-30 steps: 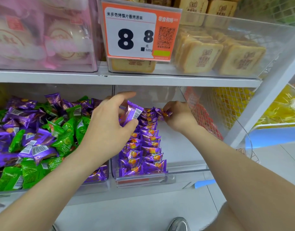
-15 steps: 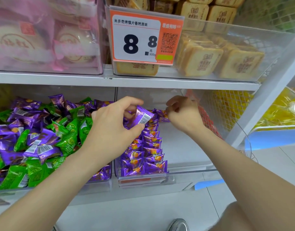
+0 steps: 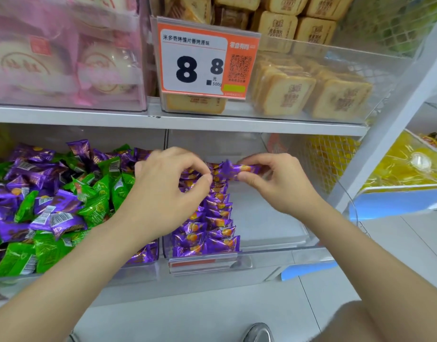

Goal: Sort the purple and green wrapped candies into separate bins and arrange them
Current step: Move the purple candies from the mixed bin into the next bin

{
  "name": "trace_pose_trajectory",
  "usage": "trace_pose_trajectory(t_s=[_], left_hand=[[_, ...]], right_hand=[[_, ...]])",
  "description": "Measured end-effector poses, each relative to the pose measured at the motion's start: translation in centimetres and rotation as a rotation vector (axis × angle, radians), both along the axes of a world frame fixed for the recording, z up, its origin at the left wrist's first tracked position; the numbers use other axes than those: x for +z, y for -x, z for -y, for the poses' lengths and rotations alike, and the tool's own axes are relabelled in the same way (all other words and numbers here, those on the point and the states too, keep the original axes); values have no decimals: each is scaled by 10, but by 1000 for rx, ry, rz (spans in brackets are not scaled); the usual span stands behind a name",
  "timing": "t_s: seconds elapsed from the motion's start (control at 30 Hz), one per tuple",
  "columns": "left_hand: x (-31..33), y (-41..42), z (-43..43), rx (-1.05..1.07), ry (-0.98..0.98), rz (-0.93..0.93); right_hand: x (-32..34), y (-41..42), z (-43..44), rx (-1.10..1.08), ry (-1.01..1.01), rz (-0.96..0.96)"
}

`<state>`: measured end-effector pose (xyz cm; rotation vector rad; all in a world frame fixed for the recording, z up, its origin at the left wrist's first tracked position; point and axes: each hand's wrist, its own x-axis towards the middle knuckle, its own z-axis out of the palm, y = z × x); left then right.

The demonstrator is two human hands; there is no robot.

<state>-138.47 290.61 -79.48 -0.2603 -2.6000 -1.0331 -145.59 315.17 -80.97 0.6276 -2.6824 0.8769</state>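
Both hands hold one purple candy point(image 3: 233, 170) above the back of the right clear bin point(image 3: 269, 225). My right hand point(image 3: 276, 186) pinches its right end between thumb and fingers. At its left end are the pinched fingertips of my left hand point(image 3: 168, 193). Below them, two neat rows of purple candies point(image 3: 207, 225) run front to back along the bin's left side. The left bin point(image 3: 138, 267) holds a loose mixed heap of purple candies point(image 3: 62, 201) and green candies point(image 3: 96, 206).
An orange price tag point(image 3: 205, 60) hangs on the shelf above, in front of tan biscuit packs point(image 3: 311, 95). Pink-wrapped cakes point(image 3: 64, 58) fill the upper left. A wire mesh basket point(image 3: 323, 159) and yellow packs point(image 3: 404, 164) stand to the right. A shoe point(image 3: 259, 333) shows on the floor.
My left hand has brought its purple candy rightward and my right hand has come back to take its right end. The view has shifted slightly downward.
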Motion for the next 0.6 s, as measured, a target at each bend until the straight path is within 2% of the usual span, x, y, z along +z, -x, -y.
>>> trace_pose_trajectory(t_s=[0.07, 0.13, 0.23, 0.6], left_hand=[[-9, 1, 0, 52, 79, -4], [-14, 2, 1, 65, 93, 13], [-15, 3, -2, 72, 94, 8], [-21, 6, -3, 68, 112, 22]], right_hand=[[-14, 18, -19, -150, -133, 18], [-30, 32, -31, -207, -226, 64], [-47, 45, -29, -172, -248, 118], [-64, 67, 0, -110, -371, 101]])
